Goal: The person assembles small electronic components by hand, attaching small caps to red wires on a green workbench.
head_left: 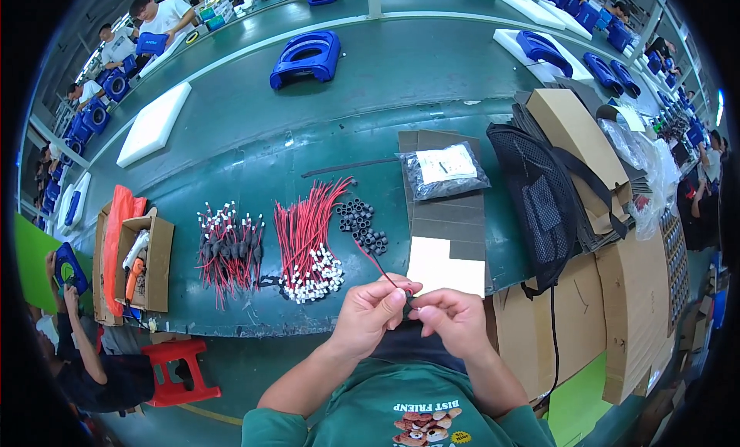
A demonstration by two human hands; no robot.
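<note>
In front of my body, close to the table's near edge, my left hand (368,314) pinches a thin red-and-black wire (373,262). One end of the wire sticks up past my fingers toward the pile of black caps (357,216). My right hand (453,320) is closed at the fingertips on the wire's other end, beside a small dark part (409,296) mostly covered by my fingers. Left of the caps lies a bundle of red wires (304,223) with white connectors. Farther left is a second bundle (229,250) with black bulges along its wires.
A box (159,254) with a glue gun (136,273) stands at left. At right are a bag of black parts (445,172), white paper (435,263), a black mesh bag (532,193) and cardboard (574,115). A blue housing (308,55) sits farther back. People work nearby.
</note>
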